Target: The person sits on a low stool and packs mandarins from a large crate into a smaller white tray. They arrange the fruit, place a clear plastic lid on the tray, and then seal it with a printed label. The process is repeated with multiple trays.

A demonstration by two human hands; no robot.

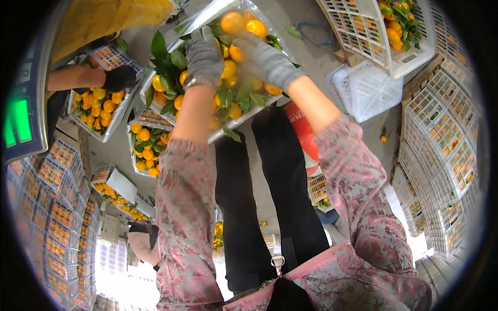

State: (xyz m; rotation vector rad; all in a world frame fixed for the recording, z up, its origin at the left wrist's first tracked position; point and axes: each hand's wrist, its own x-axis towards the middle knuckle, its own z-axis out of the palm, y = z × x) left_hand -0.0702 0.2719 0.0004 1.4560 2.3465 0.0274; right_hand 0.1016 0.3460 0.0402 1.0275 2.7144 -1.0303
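Before me a crate lined with clear plastic holds orange citrus fruit with green leaves. My left hand, in a grey knit glove, lies back-up over the fruit on its left side, next to a leafy sprig. My right hand, gloved alike, reaches over the fruit on the right; its fingers are motion-blurred. Both palms face down, so whatever may be under the fingers is hidden.
Smaller crates of fruit stand at the left, where another person's dark-gloved hand reaches in. A green-lit display edges the view. Stacked crates, nested baskets and a white crate stand at the right.
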